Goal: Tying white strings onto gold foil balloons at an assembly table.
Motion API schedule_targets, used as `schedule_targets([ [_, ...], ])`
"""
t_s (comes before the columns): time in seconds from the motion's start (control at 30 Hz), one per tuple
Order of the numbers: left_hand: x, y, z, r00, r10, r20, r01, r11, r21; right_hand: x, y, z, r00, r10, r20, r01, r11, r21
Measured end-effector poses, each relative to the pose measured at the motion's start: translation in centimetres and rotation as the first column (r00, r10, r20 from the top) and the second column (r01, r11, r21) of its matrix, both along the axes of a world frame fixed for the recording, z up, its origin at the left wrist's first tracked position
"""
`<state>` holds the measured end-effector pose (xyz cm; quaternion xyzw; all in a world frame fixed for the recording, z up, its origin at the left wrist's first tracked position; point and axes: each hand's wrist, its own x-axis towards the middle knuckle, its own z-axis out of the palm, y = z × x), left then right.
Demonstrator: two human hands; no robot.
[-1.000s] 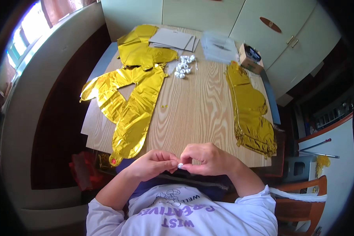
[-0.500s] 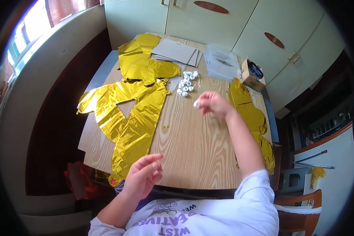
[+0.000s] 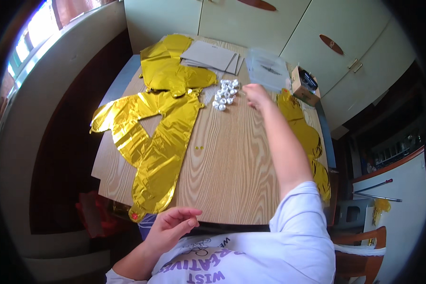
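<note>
My right hand [image 3: 257, 97] reaches far across the table, just right of a cluster of small white rolls [image 3: 225, 97]. Its fingers are pinched together, and what they hold, if anything, does not show. Close to the table's front edge, my left hand [image 3: 176, 226] hovers with fingers loosely apart, holding nothing. Left of the rolls lies a flat, gold foil balloon [image 3: 161, 156] with a triangular hole. Beyond it is a second gold foil balloon [image 3: 173, 71], and more gold foil [image 3: 300, 125] lies along the right side.
Grey boards [image 3: 210, 56] are stacked at the far edge beside clear plastic sheets [image 3: 267, 71]. An open cardboard box [image 3: 306, 87] with dark items stands at the far right corner. Two tiny gold discs [image 3: 199, 147] lie on the wooden table [image 3: 222, 180]. Pale cupboards [image 3: 251, 28] rise behind.
My right hand has moved farther away, up beside the white rolls; the small white piece earlier in its fingers no longer shows there. My left hand has dropped nearer to me, its fingers straighter.
</note>
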<state>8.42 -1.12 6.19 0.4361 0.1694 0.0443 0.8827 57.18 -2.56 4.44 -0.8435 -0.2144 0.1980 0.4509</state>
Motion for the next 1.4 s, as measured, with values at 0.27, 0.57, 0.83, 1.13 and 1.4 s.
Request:
schedule_targets([
  [0.27, -4.5, 0.5, -1.9, 0.994, -0.041, -0.099, 0.057, 0.984, 0.167, -23.9, -17.7, 8.0, 0.836, 0.428, 0.343, -0.426, 0.901, -0.088],
  [0.57, -6.0, 0.3, -7.4, 0.907, -0.043, -0.420, 0.367, 0.572, 0.733, -37.1, -22.4, -14.1, 0.865, 0.455, -0.211, -0.486, 0.864, -0.127],
  [0.83, -7.3, 2.3, -14.8, 0.923, 0.108, -0.369, 0.351, 0.157, 0.923, -36.8, -16.2, -22.5, 0.764, 0.526, -0.373, -0.572, 0.820, -0.017],
  [1.13, -8.5, 4.2, -17.2, 0.873, 0.172, -0.456, 0.439, 0.130, 0.889, -39.0, -9.6, -23.0, 0.635, 0.716, -0.289, -0.761, 0.644, -0.078],
  [1.4, -8.7, 4.6, -18.1, 0.870, 0.141, -0.473, 0.459, 0.117, 0.880, -37.5, -11.2, -24.6, 0.591, 0.760, -0.271, -0.805, 0.576, -0.140],
])
